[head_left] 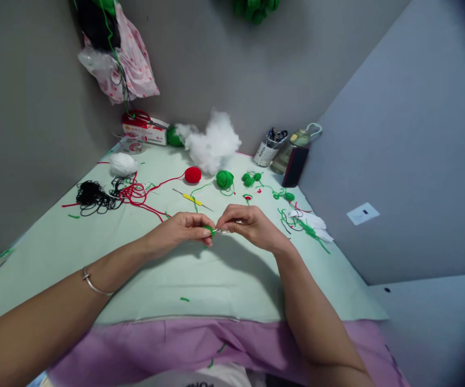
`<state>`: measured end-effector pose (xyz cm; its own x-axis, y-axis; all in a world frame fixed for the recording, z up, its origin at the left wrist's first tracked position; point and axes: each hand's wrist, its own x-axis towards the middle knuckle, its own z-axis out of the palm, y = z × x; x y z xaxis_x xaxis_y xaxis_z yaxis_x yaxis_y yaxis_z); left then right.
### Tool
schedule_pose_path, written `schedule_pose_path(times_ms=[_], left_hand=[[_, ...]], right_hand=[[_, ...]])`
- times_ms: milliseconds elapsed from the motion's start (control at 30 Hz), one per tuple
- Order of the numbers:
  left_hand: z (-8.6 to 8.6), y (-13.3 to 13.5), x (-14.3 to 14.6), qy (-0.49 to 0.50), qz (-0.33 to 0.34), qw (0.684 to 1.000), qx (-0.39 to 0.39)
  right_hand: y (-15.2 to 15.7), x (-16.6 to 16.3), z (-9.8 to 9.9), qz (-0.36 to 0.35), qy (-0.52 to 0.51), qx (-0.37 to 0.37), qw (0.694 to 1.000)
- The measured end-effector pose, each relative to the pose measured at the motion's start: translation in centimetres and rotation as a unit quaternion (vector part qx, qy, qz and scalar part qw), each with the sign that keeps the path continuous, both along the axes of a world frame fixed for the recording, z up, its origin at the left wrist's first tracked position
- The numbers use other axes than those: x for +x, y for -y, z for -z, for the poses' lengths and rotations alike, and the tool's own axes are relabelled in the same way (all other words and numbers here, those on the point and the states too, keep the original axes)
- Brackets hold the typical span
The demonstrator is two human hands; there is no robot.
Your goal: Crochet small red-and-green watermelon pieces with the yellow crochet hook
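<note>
Two pinches over table (232, 290): left hand (192, 227) holds green piece (209, 230) between thumb and fingers; right hand (246, 221) pinches metal tool (222, 231), tip at piece. Beyond, yellow hook (193, 199); then red ball (193, 174), green ball (225, 180); farther, white stuffing (214, 142).

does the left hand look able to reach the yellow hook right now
Probably yes: the yellow hook lies just beyond the left hand with nothing bulky between, though it holds a small green piece and would likely need to free up first.
</note>
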<state>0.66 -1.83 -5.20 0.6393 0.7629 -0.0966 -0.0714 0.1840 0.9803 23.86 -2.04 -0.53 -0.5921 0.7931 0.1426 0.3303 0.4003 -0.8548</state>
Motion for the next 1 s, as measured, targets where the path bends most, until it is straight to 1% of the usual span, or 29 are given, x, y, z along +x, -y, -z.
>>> schedule_pose_path(times_ms=[100, 167, 267, 333, 467, 533, 600, 667, 767, 867, 933, 1000], left_hand=[[0.0, 0.0, 0.0, 0.005, 0.003, 1.000, -0.005], [0.0, -0.1, 0.0, 0.019, -0.013, 1.000, -0.011], [-0.1, -0.1, 0.0, 0.040, -0.047, 0.998, -0.025], [-0.3, -0.1, 0.1, 0.048, -0.063, 0.996, -0.034], [-0.5, 0.0, 0.2, 0.056, -0.087, 0.993, -0.048], [-0.4, -0.1, 0.3, 0.060, -0.096, 0.992, -0.049], [-0.1, -0.2, 0.3, 0.060, -0.101, 0.992, -0.044], [0.2, -0.4, 0.3, 0.055, -0.106, 0.992, -0.035], [0.8, -0.5, 0.4, 0.041, -0.116, 0.992, -0.020], [1.2, -0.5, 0.5, 0.029, -0.123, 0.992, -0.016], [1.2, -0.5, 0.5, 0.023, -0.123, 0.992, -0.014], [1.0, -0.5, 0.5, 0.016, -0.126, 0.992, -0.004]], right_hand=[[-0.1, -0.4, 0.4, 0.007, -0.016, -0.008, 1.000], [-0.3, -0.6, 0.8, 0.040, -0.025, 0.003, 0.999], [-0.5, -0.7, 1.4, 0.094, -0.010, 0.030, 0.995], [-0.6, -0.7, 1.6, 0.109, 0.001, 0.019, 0.994], [-0.2, -1.3, 1.4, 0.110, -0.002, -0.010, 0.994], [0.3, -1.8, 1.3, 0.089, -0.009, 0.003, 0.996], [0.7, -2.2, 1.4, 0.064, -0.003, 0.055, 0.996], [1.0, -2.6, 1.8, 0.052, 0.034, 0.145, 0.987], [1.1, -3.0, 2.4, 0.060, 0.150, 0.269, 0.950], [1.1, -3.3, 2.8, 0.068, 0.249, 0.329, 0.908], [1.2, -3.4, 2.8, 0.078, 0.266, 0.369, 0.887], [1.4, -3.7, 2.7, 0.092, 0.243, 0.427, 0.866]])
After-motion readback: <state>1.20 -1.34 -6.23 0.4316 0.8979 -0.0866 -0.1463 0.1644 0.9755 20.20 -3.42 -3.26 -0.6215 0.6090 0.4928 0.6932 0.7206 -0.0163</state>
